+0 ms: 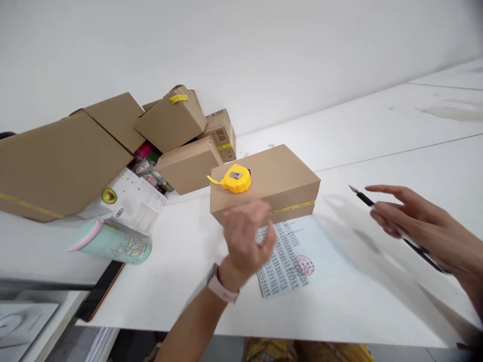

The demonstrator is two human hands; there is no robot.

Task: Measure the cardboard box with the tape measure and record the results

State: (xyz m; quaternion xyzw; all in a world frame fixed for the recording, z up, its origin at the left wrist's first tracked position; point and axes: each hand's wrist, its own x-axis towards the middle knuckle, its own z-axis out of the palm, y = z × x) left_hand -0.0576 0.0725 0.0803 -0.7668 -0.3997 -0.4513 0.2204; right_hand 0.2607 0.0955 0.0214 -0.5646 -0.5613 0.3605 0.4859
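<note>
1. Head view: the craft knife, at the right of the frame, has a slim black handle and a pointed metal blade directed toward the upper left.
2. The right hand grasps the knife handle between thumb and fingers, index finger extended beside the blade, above the white tabletop.
3. The carton, at frame centre, is a long rectangular box of plain, matte brown cardboard with straight edges. A yellow tape band runs along its near side.
4. The left hand is before the carton's near side, fingers loosely curled, thumb apart; whether it grips or touches the carton cannot be told. A pink wristband encircles the wrist.
5. A tape measure rests on the carton's upper left: rounded, glossy yellow case, metal clip, short yellow strip projecting leftward.
6. A printed sheet with a round red stamp lies flat, just below the carton in the frame.
</note>
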